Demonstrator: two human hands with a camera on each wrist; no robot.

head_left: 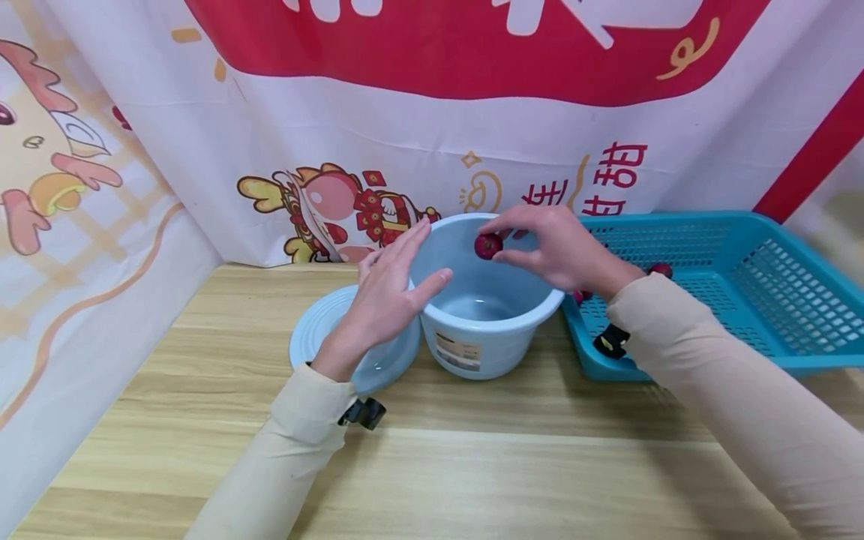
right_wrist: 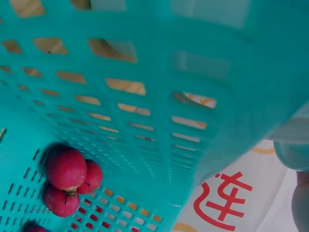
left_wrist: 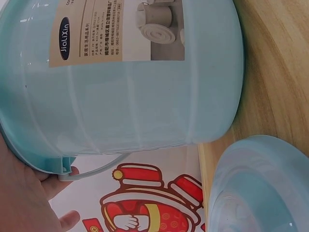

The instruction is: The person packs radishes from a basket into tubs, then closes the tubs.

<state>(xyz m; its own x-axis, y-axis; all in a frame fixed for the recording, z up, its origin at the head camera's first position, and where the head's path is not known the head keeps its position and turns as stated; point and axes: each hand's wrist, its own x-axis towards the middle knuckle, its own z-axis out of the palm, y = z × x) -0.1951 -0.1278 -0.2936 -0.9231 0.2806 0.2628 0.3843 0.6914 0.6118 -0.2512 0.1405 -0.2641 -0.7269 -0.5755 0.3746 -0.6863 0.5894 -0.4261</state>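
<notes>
A round red radish [head_left: 488, 245] is pinched between the thumb and fingers of my right hand [head_left: 555, 244], over the mouth of a light blue plastic bucket [head_left: 481, 341]. My left hand [head_left: 393, 289] lies along the bucket's left rim with its fingers stretched out. In the left wrist view, that hand [left_wrist: 26, 198] is at the rim beside the thin bucket handle [left_wrist: 94, 171]. To the right stands a teal basket [head_left: 718, 300], where several radishes [right_wrist: 66, 167] lie together against one wall. My right forearm covers part of this basket in the head view.
The round light blue lid [head_left: 313, 330] lies on the wooden table [head_left: 472, 465], left of the bucket and partly under my left arm. Behind everything hangs a printed white and red cloth [head_left: 378, 112]. The basket's near rim reaches close beside the bucket.
</notes>
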